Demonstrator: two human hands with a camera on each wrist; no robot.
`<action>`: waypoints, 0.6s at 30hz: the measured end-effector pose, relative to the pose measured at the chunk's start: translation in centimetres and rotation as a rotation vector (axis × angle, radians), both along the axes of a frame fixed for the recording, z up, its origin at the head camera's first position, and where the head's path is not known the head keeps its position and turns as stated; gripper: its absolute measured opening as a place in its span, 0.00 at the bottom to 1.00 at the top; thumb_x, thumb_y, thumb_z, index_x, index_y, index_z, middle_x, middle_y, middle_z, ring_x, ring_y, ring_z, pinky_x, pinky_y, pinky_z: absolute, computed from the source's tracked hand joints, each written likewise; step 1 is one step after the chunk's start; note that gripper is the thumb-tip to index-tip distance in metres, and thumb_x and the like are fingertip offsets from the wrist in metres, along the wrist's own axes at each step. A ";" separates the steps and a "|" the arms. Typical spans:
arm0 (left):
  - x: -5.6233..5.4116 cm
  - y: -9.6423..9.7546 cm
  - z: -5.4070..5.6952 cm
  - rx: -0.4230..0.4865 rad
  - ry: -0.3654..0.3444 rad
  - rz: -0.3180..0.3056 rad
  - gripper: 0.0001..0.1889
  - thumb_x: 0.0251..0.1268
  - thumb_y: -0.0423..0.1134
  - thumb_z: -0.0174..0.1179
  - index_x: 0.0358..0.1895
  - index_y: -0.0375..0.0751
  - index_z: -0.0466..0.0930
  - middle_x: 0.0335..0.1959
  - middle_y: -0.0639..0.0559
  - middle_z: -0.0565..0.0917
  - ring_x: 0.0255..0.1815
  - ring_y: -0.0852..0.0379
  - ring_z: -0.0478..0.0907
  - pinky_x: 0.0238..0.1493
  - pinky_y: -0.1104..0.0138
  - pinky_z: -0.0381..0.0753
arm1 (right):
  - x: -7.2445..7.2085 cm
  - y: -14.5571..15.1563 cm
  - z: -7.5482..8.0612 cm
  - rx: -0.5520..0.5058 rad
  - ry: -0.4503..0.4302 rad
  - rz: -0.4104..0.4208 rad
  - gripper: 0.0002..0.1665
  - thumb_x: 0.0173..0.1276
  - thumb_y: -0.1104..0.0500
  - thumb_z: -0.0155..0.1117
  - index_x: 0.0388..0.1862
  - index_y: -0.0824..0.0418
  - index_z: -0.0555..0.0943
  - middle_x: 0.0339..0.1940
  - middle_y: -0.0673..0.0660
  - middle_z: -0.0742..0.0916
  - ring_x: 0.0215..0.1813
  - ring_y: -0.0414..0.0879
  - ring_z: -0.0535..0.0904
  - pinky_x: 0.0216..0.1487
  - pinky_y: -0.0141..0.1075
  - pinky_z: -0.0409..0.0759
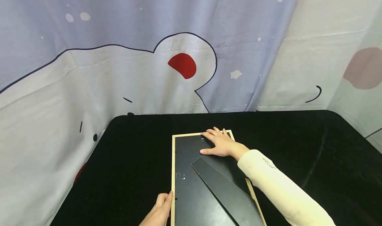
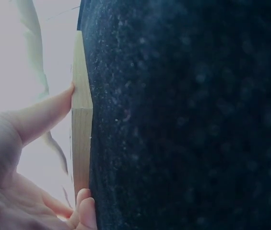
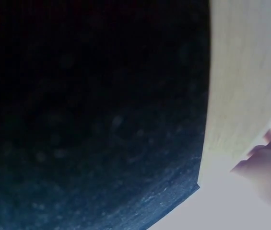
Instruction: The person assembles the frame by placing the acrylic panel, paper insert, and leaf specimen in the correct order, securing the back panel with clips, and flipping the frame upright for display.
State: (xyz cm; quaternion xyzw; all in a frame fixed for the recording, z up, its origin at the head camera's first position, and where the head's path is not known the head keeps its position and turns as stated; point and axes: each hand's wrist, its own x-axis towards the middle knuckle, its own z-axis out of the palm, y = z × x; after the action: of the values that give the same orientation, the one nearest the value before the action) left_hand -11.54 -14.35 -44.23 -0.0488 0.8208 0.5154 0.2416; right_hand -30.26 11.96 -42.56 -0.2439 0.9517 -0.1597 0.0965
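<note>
A picture frame (image 1: 203, 199) lies back side up, with a dark backing board, a pale wooden border and a folded-down stand (image 1: 226, 192) slanting across it. At its lower left edge my left hand (image 1: 159, 211) grips the border; the left wrist view has the thumb (image 2: 46, 112) on the wooden edge (image 2: 81, 148) and curled fingertips at the edge lower down. Near the far right corner my right hand (image 1: 221, 144) rests on the backing with spread fingers, some reaching over the far border. In the right wrist view that hand (image 3: 267, 165) is blurred beside the wooden side (image 3: 243, 81).
A black cloth (image 1: 131, 163) covers the table under the frame. Behind it hangs a pale curtain (image 1: 134, 76) with a printed pattern, which also runs along the left and right sides. Small metal clips (image 1: 180, 176) sit on the backing.
</note>
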 end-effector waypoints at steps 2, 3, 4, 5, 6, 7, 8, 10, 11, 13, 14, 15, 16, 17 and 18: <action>0.0 0.1 0.0 0.020 0.007 0.003 0.32 0.73 0.65 0.35 0.52 0.34 0.64 0.33 0.42 0.69 0.33 0.49 0.66 0.28 0.63 0.65 | 0.0 0.0 0.1 -0.008 -0.005 -0.005 0.46 0.63 0.32 0.59 0.75 0.51 0.62 0.75 0.59 0.64 0.78 0.63 0.45 0.72 0.63 0.38; 0.0 0.1 0.0 0.029 0.007 0.006 0.32 0.73 0.64 0.35 0.52 0.34 0.64 0.32 0.42 0.68 0.32 0.49 0.65 0.28 0.63 0.64 | 0.0 0.0 0.1 -0.014 -0.004 -0.004 0.46 0.63 0.33 0.59 0.74 0.51 0.62 0.74 0.59 0.64 0.77 0.64 0.45 0.71 0.63 0.38; 0.0 0.1 0.1 0.033 0.009 0.007 0.31 0.74 0.64 0.35 0.51 0.34 0.63 0.32 0.42 0.67 0.32 0.49 0.64 0.27 0.63 0.63 | 0.0 0.0 0.1 -0.019 -0.007 -0.006 0.46 0.63 0.33 0.60 0.74 0.51 0.62 0.74 0.60 0.64 0.78 0.64 0.45 0.71 0.63 0.38; 0.0 0.2 0.1 0.038 0.009 0.010 0.31 0.74 0.63 0.35 0.51 0.34 0.63 0.31 0.42 0.67 0.31 0.50 0.64 0.27 0.63 0.62 | 0.0 0.1 0.1 -0.024 -0.010 -0.006 0.46 0.63 0.33 0.60 0.74 0.51 0.62 0.74 0.60 0.64 0.78 0.64 0.45 0.71 0.64 0.38; 0.0 0.2 0.1 0.040 0.010 0.016 0.30 0.74 0.63 0.36 0.50 0.34 0.63 0.31 0.42 0.67 0.31 0.50 0.63 0.27 0.63 0.62 | 0.0 0.1 0.1 -0.028 -0.011 -0.004 0.46 0.63 0.34 0.60 0.74 0.52 0.62 0.74 0.60 0.64 0.77 0.64 0.45 0.71 0.64 0.38; 0.0 0.2 0.1 0.041 0.011 0.020 0.30 0.74 0.63 0.36 0.50 0.35 0.64 0.31 0.42 0.67 0.31 0.50 0.63 0.27 0.64 0.62 | 0.0 0.1 0.1 -0.032 -0.011 -0.002 0.45 0.63 0.34 0.61 0.74 0.52 0.62 0.74 0.61 0.64 0.77 0.65 0.45 0.71 0.64 0.38; 0.0 0.3 0.1 0.039 0.012 0.024 0.30 0.74 0.63 0.36 0.49 0.35 0.64 0.31 0.42 0.66 0.30 0.50 0.63 0.27 0.64 0.61 | 0.0 0.1 0.1 -0.034 -0.013 -0.001 0.45 0.63 0.34 0.61 0.74 0.52 0.63 0.74 0.61 0.64 0.77 0.65 0.45 0.70 0.65 0.37; 0.0 0.3 0.1 0.042 0.010 0.028 0.30 0.74 0.63 0.36 0.49 0.35 0.64 0.31 0.42 0.66 0.31 0.50 0.63 0.27 0.64 0.61 | 0.0 0.2 0.1 -0.036 -0.015 -0.003 0.45 0.63 0.34 0.61 0.74 0.51 0.63 0.74 0.61 0.64 0.77 0.65 0.44 0.71 0.65 0.37; 0.0 0.4 0.1 0.049 0.008 0.029 0.30 0.74 0.63 0.37 0.49 0.35 0.63 0.31 0.42 0.66 0.31 0.50 0.63 0.28 0.63 0.62 | 0.0 0.2 0.1 -0.042 -0.013 -0.003 0.45 0.63 0.35 0.62 0.74 0.52 0.63 0.74 0.61 0.64 0.77 0.65 0.45 0.70 0.65 0.37; 0.0 0.4 0.1 0.063 0.002 0.027 0.30 0.74 0.63 0.37 0.49 0.35 0.63 0.32 0.42 0.66 0.32 0.49 0.63 0.29 0.63 0.63 | 0.0 0.2 0.2 -0.052 -0.007 -0.003 0.44 0.62 0.35 0.62 0.73 0.52 0.64 0.74 0.61 0.65 0.77 0.66 0.45 0.70 0.65 0.38; -0.1 0.4 0.1 0.069 -0.002 0.029 0.29 0.74 0.63 0.37 0.49 0.35 0.63 0.33 0.41 0.66 0.33 0.49 0.63 0.29 0.63 0.64 | 0.0 0.2 0.2 -0.056 -0.005 -0.003 0.44 0.62 0.35 0.63 0.73 0.53 0.65 0.74 0.62 0.65 0.77 0.66 0.45 0.70 0.65 0.38; -0.1 0.4 0.2 0.077 -0.002 0.027 0.29 0.74 0.62 0.37 0.50 0.35 0.62 0.33 0.41 0.66 0.33 0.49 0.63 0.30 0.63 0.64 | 0.0 0.2 0.2 -0.061 -0.001 -0.002 0.44 0.62 0.36 0.63 0.73 0.53 0.65 0.74 0.62 0.65 0.77 0.66 0.46 0.70 0.66 0.38; -0.1 0.4 0.2 0.081 0.000 0.023 0.29 0.74 0.62 0.37 0.50 0.35 0.62 0.33 0.42 0.65 0.33 0.49 0.63 0.30 0.63 0.64 | 0.1 0.3 0.3 -0.065 0.001 0.001 0.44 0.62 0.36 0.63 0.72 0.54 0.66 0.74 0.62 0.65 0.77 0.66 0.46 0.70 0.66 0.39; -0.1 0.4 0.3 0.084 0.001 0.019 0.29 0.74 0.62 0.37 0.50 0.35 0.62 0.33 0.42 0.65 0.32 0.49 0.63 0.29 0.63 0.63 | 0.1 0.3 0.4 -0.065 0.000 0.001 0.44 0.62 0.36 0.63 0.72 0.54 0.66 0.74 0.62 0.65 0.77 0.66 0.46 0.70 0.65 0.39; -0.1 0.4 0.3 0.084 0.003 0.014 0.28 0.75 0.62 0.36 0.50 0.35 0.62 0.32 0.42 0.65 0.31 0.50 0.62 0.29 0.63 0.63 | 0.2 0.3 0.4 -0.062 0.002 0.004 0.44 0.63 0.36 0.63 0.72 0.54 0.66 0.74 0.62 0.65 0.77 0.66 0.45 0.70 0.65 0.39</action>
State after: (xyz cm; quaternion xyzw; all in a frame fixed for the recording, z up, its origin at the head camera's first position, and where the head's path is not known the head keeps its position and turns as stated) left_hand -11.64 -13.96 -43.92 -0.0435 0.7983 0.5512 0.2388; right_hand -30.10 12.25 -42.14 -0.2487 0.9459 -0.1888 0.0883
